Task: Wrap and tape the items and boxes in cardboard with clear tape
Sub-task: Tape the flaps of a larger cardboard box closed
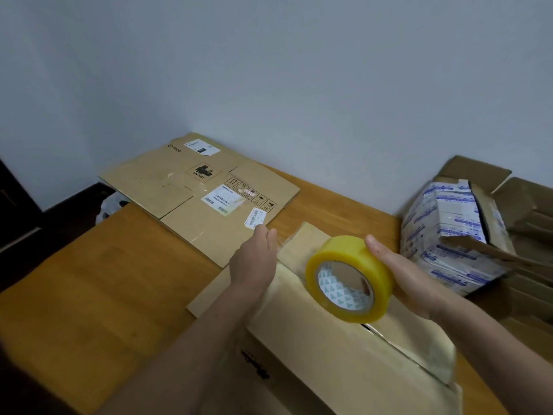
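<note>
My right hand [398, 271] grips the yellowish roll of clear tape [348, 278] above the near brown cardboard box [344, 354]. Just left, my flat left hand [254, 262] presses that box.

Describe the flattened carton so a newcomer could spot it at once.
Start at the orange-brown wooden table against the grey wall. At its far edge, beyond the left hand, lies a flattened brown cardboard carton. Only it bears a black UN 3481 mark and white barcode labels.
</note>
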